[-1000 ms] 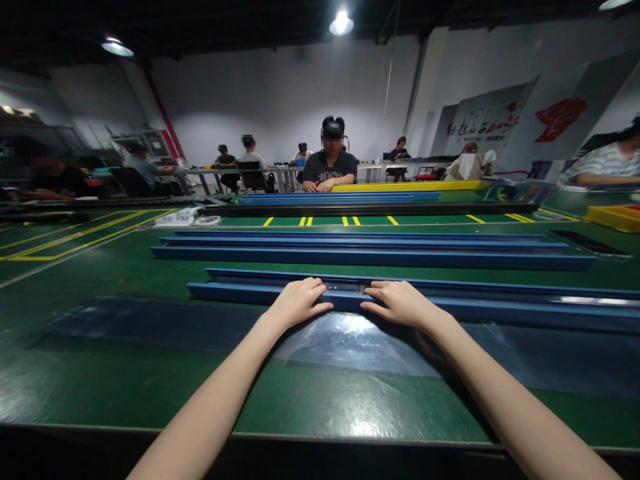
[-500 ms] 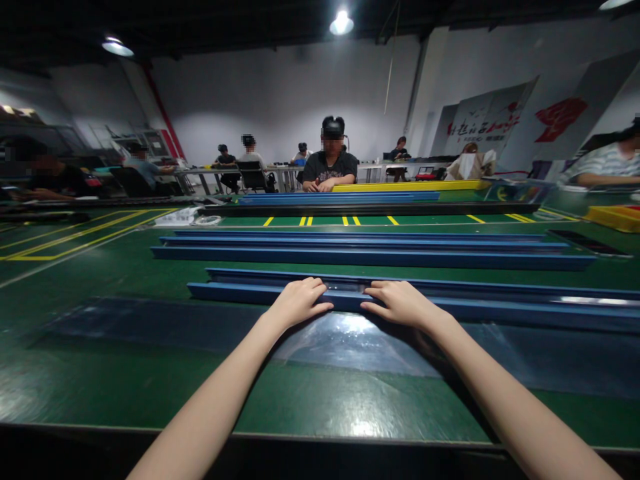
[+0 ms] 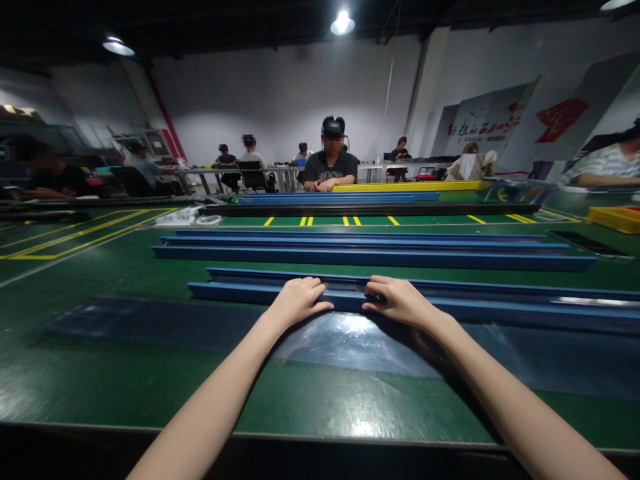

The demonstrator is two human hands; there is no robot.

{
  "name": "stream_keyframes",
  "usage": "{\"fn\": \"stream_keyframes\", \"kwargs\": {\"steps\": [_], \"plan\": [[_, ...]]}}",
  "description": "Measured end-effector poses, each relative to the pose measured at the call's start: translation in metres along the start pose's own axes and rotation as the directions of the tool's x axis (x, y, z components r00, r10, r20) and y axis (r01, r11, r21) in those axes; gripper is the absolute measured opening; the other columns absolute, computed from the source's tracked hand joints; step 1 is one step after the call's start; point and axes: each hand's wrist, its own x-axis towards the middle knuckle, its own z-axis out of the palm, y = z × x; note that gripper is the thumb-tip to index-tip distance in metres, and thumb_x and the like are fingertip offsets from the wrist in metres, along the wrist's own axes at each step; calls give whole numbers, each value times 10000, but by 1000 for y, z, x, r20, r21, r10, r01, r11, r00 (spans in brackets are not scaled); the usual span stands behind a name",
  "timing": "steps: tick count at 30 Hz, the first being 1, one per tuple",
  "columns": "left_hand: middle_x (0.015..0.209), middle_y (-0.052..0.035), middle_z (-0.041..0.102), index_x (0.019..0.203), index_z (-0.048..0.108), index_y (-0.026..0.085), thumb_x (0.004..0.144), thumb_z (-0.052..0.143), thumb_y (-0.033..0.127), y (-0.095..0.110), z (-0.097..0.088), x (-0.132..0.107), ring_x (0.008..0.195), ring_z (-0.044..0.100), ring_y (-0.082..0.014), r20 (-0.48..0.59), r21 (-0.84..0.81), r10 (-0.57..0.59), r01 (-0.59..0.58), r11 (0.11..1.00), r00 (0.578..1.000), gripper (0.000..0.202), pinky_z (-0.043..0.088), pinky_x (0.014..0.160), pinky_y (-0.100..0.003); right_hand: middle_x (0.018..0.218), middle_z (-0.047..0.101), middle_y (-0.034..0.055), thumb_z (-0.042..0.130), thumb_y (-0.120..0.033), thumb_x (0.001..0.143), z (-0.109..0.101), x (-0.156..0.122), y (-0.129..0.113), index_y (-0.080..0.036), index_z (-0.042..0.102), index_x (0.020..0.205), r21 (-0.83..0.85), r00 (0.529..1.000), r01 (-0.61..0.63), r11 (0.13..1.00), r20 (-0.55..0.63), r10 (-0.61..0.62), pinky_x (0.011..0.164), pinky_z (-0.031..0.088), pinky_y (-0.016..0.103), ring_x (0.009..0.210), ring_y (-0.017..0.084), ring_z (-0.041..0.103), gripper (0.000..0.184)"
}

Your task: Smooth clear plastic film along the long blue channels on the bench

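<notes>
A long blue rail (image 3: 235, 292) lies across the green table (image 3: 125, 387), running from left to far right. My left hand (image 3: 299, 301) rests on its near edge, fingers curled over the top and thumb along the front. My right hand (image 3: 397, 300) grips the same rail a hand's width to the right, fingers curled over the top and thumb at the front. A clear plastic sheet (image 3: 350, 343) lies flat on the table just in front of the rail, partly under my wrists.
More long blue rails (image 3: 370, 253) lie parallel farther back. A person (image 3: 330, 163) sits opposite behind blue and yellow rails (image 3: 400, 188). Other people sit at tables left, right and behind. A yellow tray (image 3: 617, 217) stands at far right.
My right hand has shifted slightly up onto the rail and curled tighter. My left hand and the rail have stayed in place.
</notes>
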Motion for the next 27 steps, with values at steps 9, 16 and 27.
{"fn": "stream_keyframes", "kwargs": {"steps": [9, 16, 27], "plan": [[731, -24, 573, 707, 542, 164, 821, 358, 535, -3, -3, -1, 683, 515, -134, -137, 4, -32, 33, 999, 990, 429, 346, 585, -237, 792, 542, 19, 486, -339, 786, -5, 3, -3, -179, 528, 735, -58, 1000, -18, 998, 13, 19, 514, 218, 234, 642, 106, 481, 173], [739, -21, 564, 715, 541, 168, 815, 371, 535, -1, -7, 0, 701, 510, -132, -125, -75, -35, 25, 997, 991, 416, 346, 591, -234, 755, 561, 18, 489, -306, 754, -16, -1, 0, -189, 500, 668, -101, 995, -24, 995, 92, 34, 499, 214, 238, 616, 113, 495, 146], [725, -31, 577, 730, 539, 159, 809, 427, 499, 4, -1, 2, 731, 551, -155, -5, -51, 2, -2, 999, 1000, 367, 372, 597, -238, 626, 569, 6, 519, -394, 707, -26, -14, 20, -204, 487, 603, -89, 973, -152, 984, 160, 165, 478, 224, 231, 572, 132, 493, 219]]}}
